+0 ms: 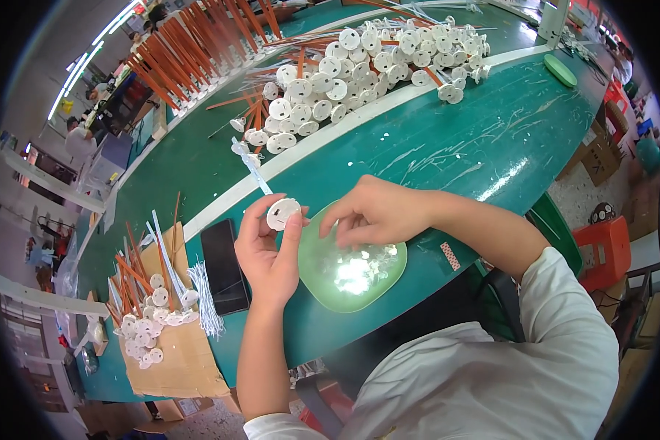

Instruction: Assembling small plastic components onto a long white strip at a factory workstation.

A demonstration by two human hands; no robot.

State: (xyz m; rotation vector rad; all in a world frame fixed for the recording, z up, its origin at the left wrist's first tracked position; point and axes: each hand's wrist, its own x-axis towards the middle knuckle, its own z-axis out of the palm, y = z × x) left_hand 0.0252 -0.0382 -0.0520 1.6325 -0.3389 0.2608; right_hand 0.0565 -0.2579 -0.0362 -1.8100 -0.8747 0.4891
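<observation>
My left hand [270,253] is closed round a white disc-ended stick [281,214], gripped just by its round end. The disc faces me, with a small dark slot in it, and its pale stem points up and away. Just to the right, my right hand [380,213] hangs over a light green plate [323,288] with bent, drawn-in fingers. Whatever is between those fingertips is too small or hidden to tell. Small white pieces [380,262] lie on the plate, partly lost in a bright glare.
A large heap of disc-ended sticks [359,73] lies across the bench, with upright orange sticks [183,55] behind. At left, more lie on cardboard [176,359], beside white ties [205,301] and a dark phone [224,268]. A green dish [559,70] sits far right.
</observation>
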